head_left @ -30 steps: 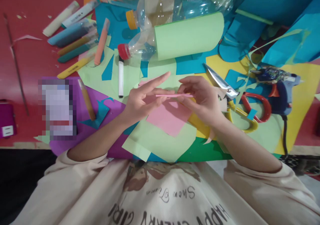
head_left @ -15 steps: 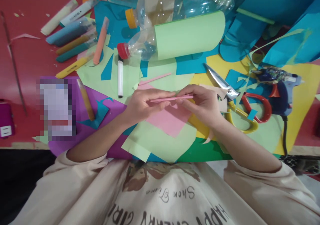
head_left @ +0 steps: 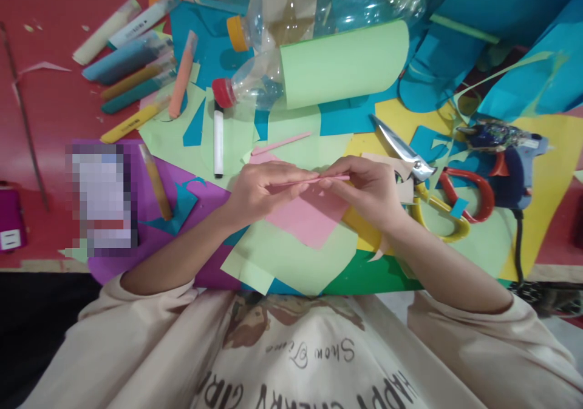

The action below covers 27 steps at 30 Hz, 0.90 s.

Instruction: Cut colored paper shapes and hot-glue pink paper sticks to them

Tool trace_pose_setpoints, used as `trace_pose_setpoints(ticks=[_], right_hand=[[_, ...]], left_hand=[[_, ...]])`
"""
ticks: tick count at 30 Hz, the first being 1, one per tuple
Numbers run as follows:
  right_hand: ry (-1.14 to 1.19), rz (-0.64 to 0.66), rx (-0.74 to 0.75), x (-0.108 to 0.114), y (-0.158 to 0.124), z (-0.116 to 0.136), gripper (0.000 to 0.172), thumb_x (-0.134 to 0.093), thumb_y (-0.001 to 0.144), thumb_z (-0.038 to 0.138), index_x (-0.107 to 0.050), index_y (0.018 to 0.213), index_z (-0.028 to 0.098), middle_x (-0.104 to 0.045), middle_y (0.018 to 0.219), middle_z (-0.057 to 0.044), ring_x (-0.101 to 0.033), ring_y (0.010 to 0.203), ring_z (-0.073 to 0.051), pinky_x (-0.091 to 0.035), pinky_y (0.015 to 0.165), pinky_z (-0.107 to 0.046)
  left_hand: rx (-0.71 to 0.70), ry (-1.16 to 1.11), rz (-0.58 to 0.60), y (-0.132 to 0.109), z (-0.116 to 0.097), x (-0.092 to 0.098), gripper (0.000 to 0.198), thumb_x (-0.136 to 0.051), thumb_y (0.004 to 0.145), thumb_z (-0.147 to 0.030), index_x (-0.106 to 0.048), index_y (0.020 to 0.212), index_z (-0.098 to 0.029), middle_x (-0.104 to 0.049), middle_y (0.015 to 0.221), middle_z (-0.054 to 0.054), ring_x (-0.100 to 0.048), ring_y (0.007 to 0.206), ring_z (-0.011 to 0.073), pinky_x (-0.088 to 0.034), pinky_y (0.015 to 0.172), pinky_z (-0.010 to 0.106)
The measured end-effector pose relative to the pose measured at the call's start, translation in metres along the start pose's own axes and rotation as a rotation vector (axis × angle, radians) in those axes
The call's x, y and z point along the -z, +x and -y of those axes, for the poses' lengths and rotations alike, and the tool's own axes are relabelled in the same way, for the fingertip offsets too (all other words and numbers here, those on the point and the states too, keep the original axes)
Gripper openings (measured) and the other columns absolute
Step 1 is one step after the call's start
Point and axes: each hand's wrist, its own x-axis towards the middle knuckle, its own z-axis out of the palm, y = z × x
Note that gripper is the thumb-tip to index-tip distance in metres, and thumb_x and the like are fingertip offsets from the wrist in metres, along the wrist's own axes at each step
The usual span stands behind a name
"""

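Pinched fingers-to-thumb in left hand [head_left: 257, 189] and right hand [head_left: 371, 185]: thin pink strip [head_left: 313, 181], long axis crosswise, left to right, right end slightly higher in view. Underneath: pink sheet [head_left: 312, 218], overlapping light green paper [head_left: 296, 257]. Just beyond hands: second pink strip [head_left: 282, 144], loose, slanting more steeply. Farther out: white marker [head_left: 219, 145] to the left, scissors [head_left: 423, 171] to the right, green-wrapped bottle [head_left: 346, 63] at the back.

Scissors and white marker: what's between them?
In the head view, a loose pink strip on light green paper lies between the white marker and scissors, with yellow paper nearer the scissors.
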Motion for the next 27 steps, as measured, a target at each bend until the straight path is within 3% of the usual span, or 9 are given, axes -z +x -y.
trace_pose_setpoints(ticks=[7, 14, 27], right_hand=[[0.120, -0.014, -0.056, 0.0005, 0.0030, -0.0023, 0.027, -0.075, 0.070, 0.040, -0.068, 0.084, 0.018, -0.070, 0.075, -0.002, -0.065, 0.061, -0.012, -0.055, 0.057, -0.025], [0.162, -0.019, -0.052, 0.0029, 0.0051, -0.0008, 0.018, -0.074, 0.072, 0.035, -0.069, 0.077, 0.018, -0.066, 0.063, 0.001, -0.059, 0.053, -0.009, -0.049, 0.051, -0.024], [0.120, -0.037, -0.025, 0.0035, 0.0046, 0.0003, 0.012, -0.073, 0.073, 0.029, -0.073, 0.075, 0.018, -0.070, 0.067, 0.000, -0.060, 0.053, -0.009, -0.049, 0.050, -0.024]], left_hand=[[0.186, -0.006, -0.093, -0.0009, -0.0084, 0.0005, 0.019, -0.064, 0.082, -0.034, -0.075, 0.095, -0.025, -0.076, 0.095, 0.001, -0.072, 0.084, 0.0159, -0.058, 0.071, 0.023], [0.175, -0.015, -0.124, -0.0016, -0.0058, 0.0002, 0.017, -0.067, 0.080, -0.031, -0.075, 0.095, -0.026, -0.076, 0.095, 0.000, -0.072, 0.085, 0.0148, -0.059, 0.073, 0.021], [0.307, -0.042, -0.092, 0.0025, -0.0107, 0.0023, 0.018, -0.067, 0.079, -0.035, -0.076, 0.088, -0.022, -0.076, 0.089, 0.002, -0.071, 0.082, 0.0153, -0.058, 0.072, 0.021]])
